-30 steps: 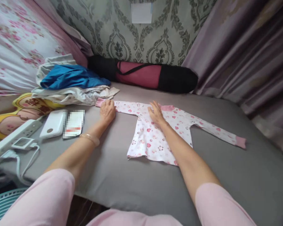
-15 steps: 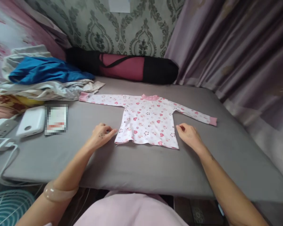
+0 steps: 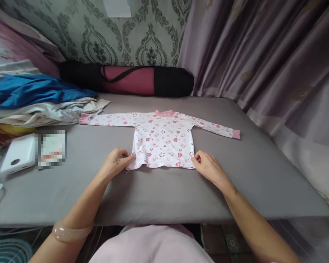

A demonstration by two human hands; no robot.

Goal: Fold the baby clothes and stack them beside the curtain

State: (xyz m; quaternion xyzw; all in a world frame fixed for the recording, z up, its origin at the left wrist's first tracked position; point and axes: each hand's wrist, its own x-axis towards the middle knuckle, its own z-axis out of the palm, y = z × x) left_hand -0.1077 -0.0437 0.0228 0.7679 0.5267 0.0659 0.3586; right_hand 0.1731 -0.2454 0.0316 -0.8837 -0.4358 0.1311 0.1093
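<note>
A small white long-sleeved shirt (image 3: 164,140) with pink hearts and flowers lies spread on the grey sheet, its collar away from me. Both sleeves stretch out sideways and end in pink cuffs. My left hand (image 3: 117,162) pinches the shirt's left side edge just above the hem. On the opposite side my right hand (image 3: 209,166) pinches the right side edge near the bottom corner. The fingers of both hands are closed on the fabric.
A black and maroon long bag (image 3: 131,80) lies against the patterned wall. At left are piled clothes with a blue garment (image 3: 35,91) on top, a white power bank (image 3: 19,153) and a blurred packet (image 3: 52,148). Purple curtains (image 3: 222,47) hang at right.
Both hands have moved inward from beside the shirt and now grip its lower side edges. The view has turned slightly right, so things appear further left.
</note>
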